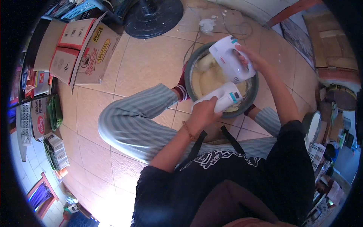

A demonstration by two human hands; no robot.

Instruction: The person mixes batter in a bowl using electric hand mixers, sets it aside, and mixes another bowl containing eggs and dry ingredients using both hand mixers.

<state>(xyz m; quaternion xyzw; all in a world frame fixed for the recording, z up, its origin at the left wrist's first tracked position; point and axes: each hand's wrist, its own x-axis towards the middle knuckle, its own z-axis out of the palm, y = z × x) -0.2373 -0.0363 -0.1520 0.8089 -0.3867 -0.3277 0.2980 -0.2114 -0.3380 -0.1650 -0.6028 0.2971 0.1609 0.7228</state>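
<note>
Two white electric hand mixers are held over a large dark bowl (188, 77) on the tiled floor. Pale yellow batter (208, 77) fills much of the bowl, and some is smeared on its inner wall. My left hand (206, 111) is closed round the handle of the nearer hand mixer (223, 95). My right hand (247, 56) grips the farther hand mixer (227, 56) by its handle, at the bowl's right side. The beaters cannot be made out. My legs, in striped trousers (132, 117), are bent on either side of the bowl.
A cardboard box (96, 53) stands at the upper left, beside a round black stand base (153, 19). Thin cables (236, 32) run across the floor behind the bowl. A container of white stuff (314, 126) is at the right. Shelves with packages (38, 81) line the left.
</note>
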